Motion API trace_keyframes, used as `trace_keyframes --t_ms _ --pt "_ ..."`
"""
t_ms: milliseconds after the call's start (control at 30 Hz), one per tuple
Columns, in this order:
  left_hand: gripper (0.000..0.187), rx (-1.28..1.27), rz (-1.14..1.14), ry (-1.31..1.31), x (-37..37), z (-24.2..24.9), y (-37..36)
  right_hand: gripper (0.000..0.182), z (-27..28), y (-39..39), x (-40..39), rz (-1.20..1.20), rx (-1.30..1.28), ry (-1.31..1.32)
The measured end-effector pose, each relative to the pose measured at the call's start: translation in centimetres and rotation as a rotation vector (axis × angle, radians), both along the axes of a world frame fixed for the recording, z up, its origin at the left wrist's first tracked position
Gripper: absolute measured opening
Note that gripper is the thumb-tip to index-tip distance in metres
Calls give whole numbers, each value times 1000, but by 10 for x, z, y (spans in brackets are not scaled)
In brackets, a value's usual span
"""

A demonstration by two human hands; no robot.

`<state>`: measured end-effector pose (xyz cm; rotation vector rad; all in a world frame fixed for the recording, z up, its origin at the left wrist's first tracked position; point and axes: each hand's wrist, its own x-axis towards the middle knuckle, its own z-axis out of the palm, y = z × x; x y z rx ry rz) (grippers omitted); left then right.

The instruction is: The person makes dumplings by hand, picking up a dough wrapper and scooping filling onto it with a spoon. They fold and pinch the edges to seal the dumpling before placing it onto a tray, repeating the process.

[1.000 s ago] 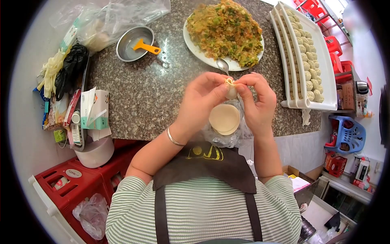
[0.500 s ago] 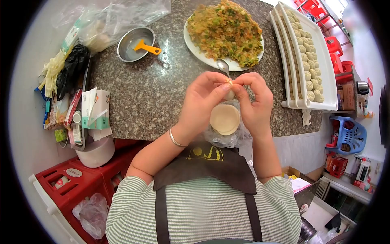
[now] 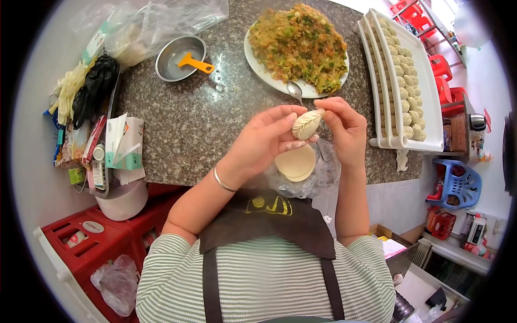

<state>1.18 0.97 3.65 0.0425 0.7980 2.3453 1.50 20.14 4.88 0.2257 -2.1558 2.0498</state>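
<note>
A leaf-shaped dumpling (image 3: 306, 126) with a braided, pleated seam rests in the fingers of my left hand (image 3: 266, 132). The thumb and fingertips of my right hand (image 3: 346, 127) pinch its far-right tip. White flour dusts my left fingers. Just below my hands, a stack of round dough wrappers (image 3: 295, 166) lies on clear plastic (image 3: 323, 175) at the counter's near edge. Beyond my hands, a white plate (image 3: 252, 56) holds a heap of chopped vegetable filling (image 3: 299, 46). A metal spoon (image 3: 293, 89) leans on its near rim.
Stacked white trays (image 3: 432, 107) of pleated dumplings (image 3: 412, 102) stand at the right. A metal bowl (image 3: 164, 59) with an orange-handled scraper (image 3: 196, 64) sits left of the plate. Plastic bags, gloves and a tissue box (image 3: 125, 142) line the left edge of the granite counter (image 3: 177, 129).
Earlier, both hands pinched together at the dumpling's top, mostly hiding it. Now it lies turned with its pleated seam facing up, and my right hand has shifted slightly right to its tip.
</note>
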Motion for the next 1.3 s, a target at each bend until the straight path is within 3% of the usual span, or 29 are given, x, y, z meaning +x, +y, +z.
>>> trace_keyframes --t_ms 267,333,367,400,467,500,567,633,733,800,900,1000,1100,1133,1167,1300 --pt "44 -23 -8 -63 1 -2 1 19 -20 14 -3 59 -24 102" --pt "47 -150 35 -53 3 -1 5 30 4 7 1 20 178 150" --pt "47 -141 23 -48 4 1 8 50 11 13 3 130 271 119" --pt "47 -206 40 -7 5 3 10 50 14 17 3 109 285 127" --pt "46 -237 21 74 3 7 18 53 24 28 1 224 748 453" --pt "36 -229 42 79 3 7 18 53 32 36 0 187 784 464" --pt "25 -205 42 106 4 2 13 50 49 49 -2 58 612 284" --pt "13 -851 110 962 8 -13 6 43 65 76 -19 -91 536 241" --pt "21 -997 -15 1034 23 -34 7 39 76 136 -69 -255 420 173" --pt "20 -1002 17 1071 27 -36 8 43 73 190 -113 -331 383 118" --pt "23 -1031 62 1094 30 -33 8 43 56 265 -178 -423 491 170" --pt "35 -1064 88 1107 29 -33 7 48 25 331 -238 -593 775 106" --pt "42 -1184 136 1119 29 -25 3 39 16 340 -260 -579 875 51" --pt "42 -1191 148 1122 29 -26 0 33 20 332 -258 -436 808 -110" --pt "38 -1188 134 1102 29 -28 -3 29 25 324 -256 -289 737 -272" --pt "25 -1183 197 1077 32 -25 -5 24 39 319 -248 -189 719 -329"
